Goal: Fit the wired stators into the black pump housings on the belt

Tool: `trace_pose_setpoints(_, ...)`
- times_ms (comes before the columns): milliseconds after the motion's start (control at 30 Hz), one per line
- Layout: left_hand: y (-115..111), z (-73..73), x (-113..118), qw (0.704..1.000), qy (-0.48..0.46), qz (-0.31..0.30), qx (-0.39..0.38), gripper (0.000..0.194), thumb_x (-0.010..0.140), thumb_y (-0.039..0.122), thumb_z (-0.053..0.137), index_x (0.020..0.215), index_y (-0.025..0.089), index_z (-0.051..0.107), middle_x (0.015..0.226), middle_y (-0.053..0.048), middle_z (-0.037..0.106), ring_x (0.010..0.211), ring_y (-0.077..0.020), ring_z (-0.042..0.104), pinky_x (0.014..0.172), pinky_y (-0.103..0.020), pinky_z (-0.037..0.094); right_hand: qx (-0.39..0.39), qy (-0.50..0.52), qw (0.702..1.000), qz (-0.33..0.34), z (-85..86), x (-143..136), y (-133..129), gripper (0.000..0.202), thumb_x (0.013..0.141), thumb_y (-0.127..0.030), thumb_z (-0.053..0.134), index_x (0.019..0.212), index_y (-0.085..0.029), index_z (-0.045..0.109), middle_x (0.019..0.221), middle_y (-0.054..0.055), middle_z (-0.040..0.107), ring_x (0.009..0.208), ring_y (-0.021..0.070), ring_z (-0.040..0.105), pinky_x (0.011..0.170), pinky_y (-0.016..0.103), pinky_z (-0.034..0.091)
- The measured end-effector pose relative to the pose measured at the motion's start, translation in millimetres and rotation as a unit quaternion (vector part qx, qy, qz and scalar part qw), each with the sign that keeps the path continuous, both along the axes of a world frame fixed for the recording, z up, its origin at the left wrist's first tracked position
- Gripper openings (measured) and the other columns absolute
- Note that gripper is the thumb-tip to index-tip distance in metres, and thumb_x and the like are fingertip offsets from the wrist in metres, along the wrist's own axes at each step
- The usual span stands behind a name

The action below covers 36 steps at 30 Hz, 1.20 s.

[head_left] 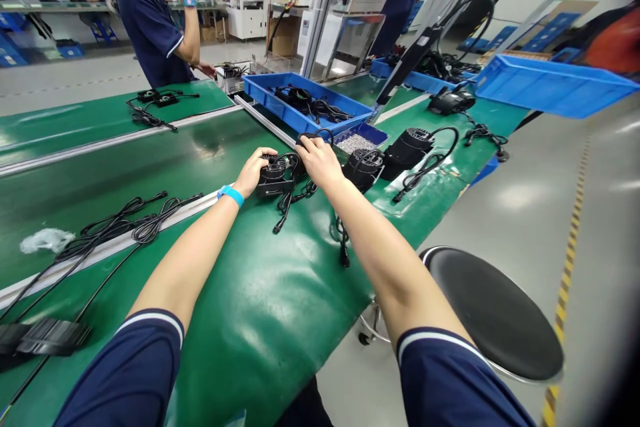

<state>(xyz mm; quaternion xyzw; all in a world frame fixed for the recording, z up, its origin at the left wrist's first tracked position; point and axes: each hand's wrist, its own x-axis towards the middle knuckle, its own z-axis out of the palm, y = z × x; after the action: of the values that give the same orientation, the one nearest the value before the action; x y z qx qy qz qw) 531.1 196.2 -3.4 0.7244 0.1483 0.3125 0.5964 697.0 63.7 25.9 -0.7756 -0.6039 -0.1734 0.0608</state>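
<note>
My left hand point(251, 172), with a blue wristband, has its fingers curled over the side of a black round finned unit with a cable point(274, 180). This unit sits at the table's inner edge, its bundled cord and connector point(283, 213) lying in front. Just to the right, my right hand point(320, 160) is closed over a second black unit point(301, 165), mostly hidden by the fingers. Beyond my right wrist stand a black cylindrical unit with a vented top point(364, 168) and another tilted black cylinder point(409, 150) with a looped cable.
A blue bin of black cables point(310, 127) lies ahead, beside a small tray of metal bits point(357, 141). Black cables point(145, 230) cross the metal rail at left. A round stool point(493, 310) stands at right. One co-worker point(155, 20) stands across the table.
</note>
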Motion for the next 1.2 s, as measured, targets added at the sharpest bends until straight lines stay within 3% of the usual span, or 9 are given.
trace_pose_setpoints(100, 3.1, -0.5, -0.1, 1.0, 0.005, -0.018, -0.018, 0.04, 0.078, 0.026, 0.045, 0.114, 0.017, 0.06, 0.112, -0.005, 0.064, 0.104, -0.0219, 0.06, 0.102, -0.038, 0.048, 0.003, -0.01, 1.0, 0.001, -1.3, 5.5, -5.3, 0.052, 0.1, -0.01, 0.034, 0.151, -0.013, 0.048, 0.158, 0.015, 0.045, 0.134, 0.0346, 0.044, 0.103, 0.05, 0.045)
trace_pose_setpoints(267, 2.1, -3.3, -5.0, 0.999, 0.015, -0.031, -0.027, 0.041, 0.083, 0.028, 0.048, 0.122, 0.02, 0.058, 0.107, -0.004, 0.065, 0.098, -0.0211, 0.062, 0.1, -0.04, 0.05, 0.033, -0.019, 0.999, -0.013, -3.2, 7.4, -11.5, 0.06, 0.095, -0.007, 0.036, 0.155, -0.005, 0.04, 0.155, 0.02, 0.046, 0.132, 0.0343, 0.047, 0.103, 0.049, 0.046)
trace_pose_setpoints(433, 2.8, -4.8, -6.7, 0.999, 0.015, -0.025, -0.014, 0.042, 0.086, 0.032, 0.054, 0.126, 0.021, 0.058, 0.116, -0.005, 0.064, 0.106, -0.0224, 0.061, 0.106, -0.041, 0.047, 0.043, -0.001, 0.999, -0.024, 0.3, 5.7, -17.1, 0.063, 0.091, -0.006, 0.041, 0.153, -0.011, 0.044, 0.15, 0.016, 0.053, 0.13, 0.0351, 0.047, 0.103, 0.051, 0.045)
trace_pose_setpoints(733, -0.2, -0.6, -9.2, 0.999, 0.032, -0.012, 0.032, 0.038, 0.088, 0.033, 0.059, 0.124, 0.022, 0.062, 0.123, -0.004, 0.066, 0.115, -0.0239, 0.06, 0.11, -0.041, 0.045, 0.04, 0.02, 0.999, -0.022, 2.6, 6.6, -16.7, 0.069, 0.085, -0.004, 0.046, 0.154, -0.009, 0.044, 0.152, 0.016, 0.051, 0.131, 0.0354, 0.046, 0.107, 0.05, 0.044)
trace_pose_setpoints(967, -0.9, 1.6, -13.4, 0.997, 0.042, -0.001, 0.059, 0.038, 0.089, 0.036, 0.061, 0.124, 0.021, 0.063, 0.12, -0.005, 0.068, 0.112, -0.0244, 0.062, 0.108, -0.041, 0.045, 0.064, 0.062, 0.996, -0.031, 0.3, 16.7, -19.0, 0.078, 0.075, -0.009, 0.057, 0.152, -0.012, 0.045, 0.156, 0.014, 0.048, 0.135, 0.0387, 0.045, 0.107, 0.057, 0.045)
trace_pose_setpoints(1200, -0.9, -0.2, -14.2, 0.997, 0.034, -0.003, 0.071, 0.038, 0.09, 0.037, 0.061, 0.124, 0.02, 0.063, 0.123, -0.006, 0.067, 0.114, -0.0248, 0.061, 0.108, -0.04, 0.045, 0.069, 0.065, 0.995, 0.038, -5.7, 8.4, -20.2, 0.072, 0.078, -0.008, 0.054, 0.15, -0.012, 0.048, 0.154, 0.013, 0.051, 0.134, 0.0353, 0.046, 0.11, 0.056, 0.043)
